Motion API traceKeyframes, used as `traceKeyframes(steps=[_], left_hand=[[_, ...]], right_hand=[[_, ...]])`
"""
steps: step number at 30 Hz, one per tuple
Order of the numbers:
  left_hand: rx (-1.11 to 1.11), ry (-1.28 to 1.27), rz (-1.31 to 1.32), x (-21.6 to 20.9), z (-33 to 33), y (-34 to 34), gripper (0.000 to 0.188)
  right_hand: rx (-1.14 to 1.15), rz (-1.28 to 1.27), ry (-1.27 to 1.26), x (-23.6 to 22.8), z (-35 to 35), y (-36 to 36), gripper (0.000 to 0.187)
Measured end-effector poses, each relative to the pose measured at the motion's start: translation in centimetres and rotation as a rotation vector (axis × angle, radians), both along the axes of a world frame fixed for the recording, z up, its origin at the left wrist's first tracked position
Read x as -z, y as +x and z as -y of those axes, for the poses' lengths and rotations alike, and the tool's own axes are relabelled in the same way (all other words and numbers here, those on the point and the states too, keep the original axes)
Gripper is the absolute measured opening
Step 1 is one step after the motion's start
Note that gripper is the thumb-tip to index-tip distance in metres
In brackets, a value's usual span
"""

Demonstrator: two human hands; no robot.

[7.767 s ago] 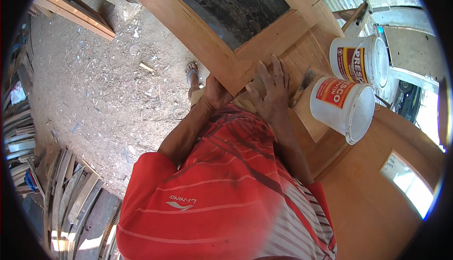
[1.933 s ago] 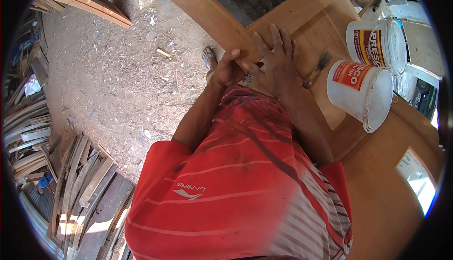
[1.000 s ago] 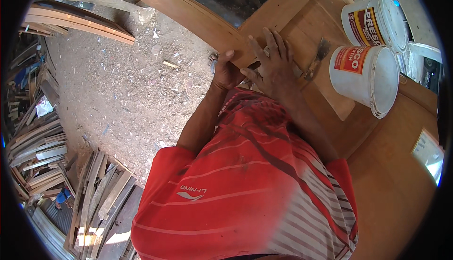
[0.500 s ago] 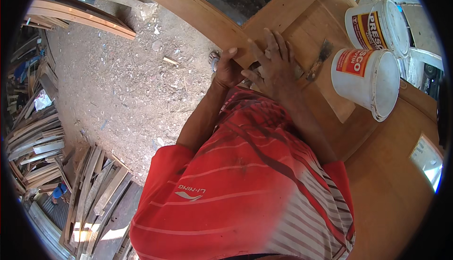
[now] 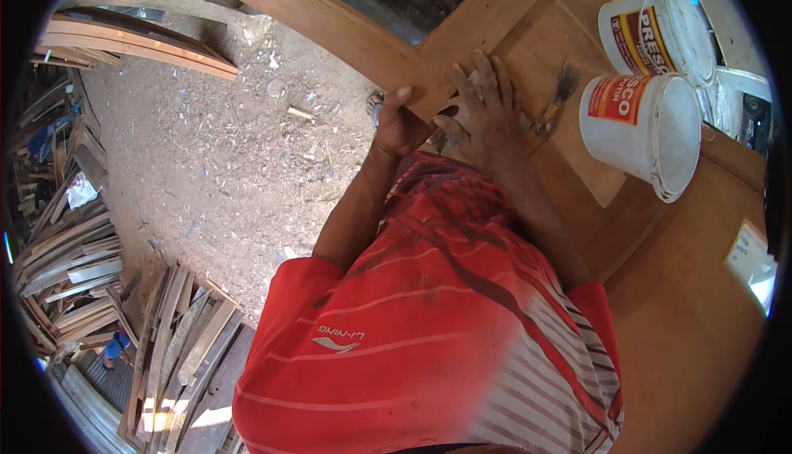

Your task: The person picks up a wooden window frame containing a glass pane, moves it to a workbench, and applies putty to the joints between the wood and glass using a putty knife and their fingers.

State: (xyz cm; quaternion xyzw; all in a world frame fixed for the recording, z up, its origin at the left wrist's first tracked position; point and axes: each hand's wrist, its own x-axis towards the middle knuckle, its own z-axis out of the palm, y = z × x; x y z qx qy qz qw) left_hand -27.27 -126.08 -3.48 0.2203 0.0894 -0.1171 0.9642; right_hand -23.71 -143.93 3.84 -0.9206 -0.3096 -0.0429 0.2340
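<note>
The right hand (image 5: pixel 488 120) lies palm down near the corner of the wooden panel (image 5: pixel 516 50), its fingers slightly parted and laid over a small pale piece (image 5: pixel 525 122). That piece is mostly covered, so its shape is hard to make out, and whether it is gripped or merely pressed cannot be told. The left hand (image 5: pixel 400 127) is just beside it at the panel's corner, thumb raised and apart; its other fingers are largely out of sight, so their hold on the edge cannot be told.

Just right of the right hand, a scraper (image 5: pixel 558 98) lies on the panel, and beyond it the red-labelled white bucket (image 5: pixel 639 132) limits room on that side. The dark-labelled white bucket (image 5: pixel 654 35) is farther up. The panel's long edge runs from the corner to the upper left, where the view cuts it off. Left of that edge is open, debris-strewn floor (image 5: pixel 223 149), bounded by stacked wood (image 5: pixel 78 272). A sandalled foot (image 5: pixel 374 110) is mostly hidden behind the left hand.
</note>
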Motion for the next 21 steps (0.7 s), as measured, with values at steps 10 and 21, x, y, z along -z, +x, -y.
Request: traceKeyframes(steps=[10,21], left_hand=[[-0.041,-0.009,-0.012,0.2,-0.1,-0.5,0.084],[0.015,-0.015,-0.016,0.2,-0.3,-0.1,0.092]], right_hand=[[-0.038,0.016,-0.102,-0.1,-0.7,-0.6,0.074],[0.128,-0.017,0.195,0.3,2.2,0.7,0.067]])
